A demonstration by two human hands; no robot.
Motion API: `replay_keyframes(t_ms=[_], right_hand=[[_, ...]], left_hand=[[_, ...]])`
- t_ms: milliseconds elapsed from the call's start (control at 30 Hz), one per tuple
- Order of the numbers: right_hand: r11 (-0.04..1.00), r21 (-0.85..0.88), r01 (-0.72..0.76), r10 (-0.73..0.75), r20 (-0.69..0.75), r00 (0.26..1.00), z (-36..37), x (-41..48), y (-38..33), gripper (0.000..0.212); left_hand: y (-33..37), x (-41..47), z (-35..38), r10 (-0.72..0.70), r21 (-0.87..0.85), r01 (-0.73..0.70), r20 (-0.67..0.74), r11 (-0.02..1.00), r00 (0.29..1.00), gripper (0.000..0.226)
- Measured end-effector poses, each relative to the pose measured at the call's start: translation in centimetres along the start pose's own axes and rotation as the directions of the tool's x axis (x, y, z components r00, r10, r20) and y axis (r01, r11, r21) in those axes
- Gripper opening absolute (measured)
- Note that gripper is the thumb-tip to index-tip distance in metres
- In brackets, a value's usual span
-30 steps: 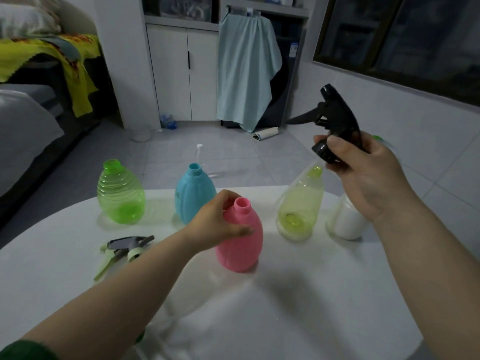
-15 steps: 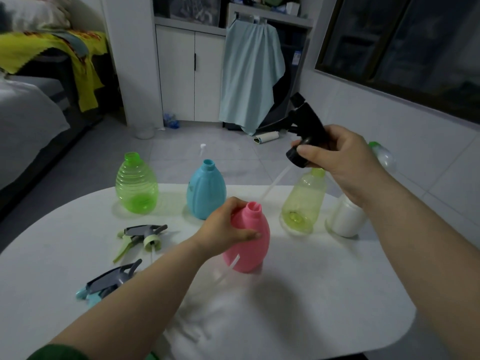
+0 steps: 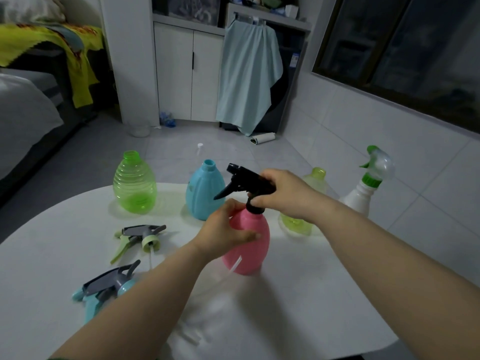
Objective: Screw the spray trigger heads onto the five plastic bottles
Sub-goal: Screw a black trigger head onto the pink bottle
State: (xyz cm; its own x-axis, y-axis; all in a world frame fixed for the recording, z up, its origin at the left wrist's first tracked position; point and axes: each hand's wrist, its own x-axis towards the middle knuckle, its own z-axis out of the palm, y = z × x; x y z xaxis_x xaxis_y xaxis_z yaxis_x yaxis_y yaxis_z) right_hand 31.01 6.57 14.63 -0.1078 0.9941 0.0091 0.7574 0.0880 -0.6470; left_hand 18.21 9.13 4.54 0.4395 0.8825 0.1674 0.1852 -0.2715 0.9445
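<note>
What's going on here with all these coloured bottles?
A person is fitting spray heads onto plastic bottles at a white table. The left hand grips the pink bottle, and the right hand holds a black trigger head on its neck, apparently to screw it down. The white bottle already wears its head. The green bottle, blue bottle and yellow-green bottle have open necks. A green-grey trigger head and a blue-grey trigger head lie loose on the table.
</note>
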Motion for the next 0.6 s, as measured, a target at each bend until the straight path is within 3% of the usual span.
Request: replay_keyframes(t_ms=[133,233,400,500,600], right_hand=[[0.99,-0.141,0.02,-0.011,0.064,0.998,0.2,0.5,-0.3,0.017],[0.972,-0.231,0.036,-0.018,0.08,0.997,-0.1,0.7,-0.6,0.033],[0.938,-0.346,0.016,0.002,0.05,0.999,0.3,0.6,-0.7,0.034],[0.927,-0.374,0.003,-0.001,0.006,1.0,0.9,0.3,-0.4,0.041],[0.948,-0.318,-0.019,0.036,0.049,0.998,0.4,0.0,-0.1,0.039]], left_hand=[[-0.1,0.0,0.2,0.01,-0.037,-0.01,-0.007,0.999,1.0,0.043],[-0.2,-0.1,0.3,0.01,-0.025,-0.011,-0.02,1.0,1.0,0.045],[0.0,-0.3,0.4,0.001,0.008,-0.001,-0.046,1.0,0.999,0.044],[0.4,-0.5,0.7,-0.024,0.042,0.028,-0.091,0.999,0.996,0.044],[0.5,-1.0,1.0,-0.012,0.107,0.023,-0.103,0.994,0.995,0.05]])
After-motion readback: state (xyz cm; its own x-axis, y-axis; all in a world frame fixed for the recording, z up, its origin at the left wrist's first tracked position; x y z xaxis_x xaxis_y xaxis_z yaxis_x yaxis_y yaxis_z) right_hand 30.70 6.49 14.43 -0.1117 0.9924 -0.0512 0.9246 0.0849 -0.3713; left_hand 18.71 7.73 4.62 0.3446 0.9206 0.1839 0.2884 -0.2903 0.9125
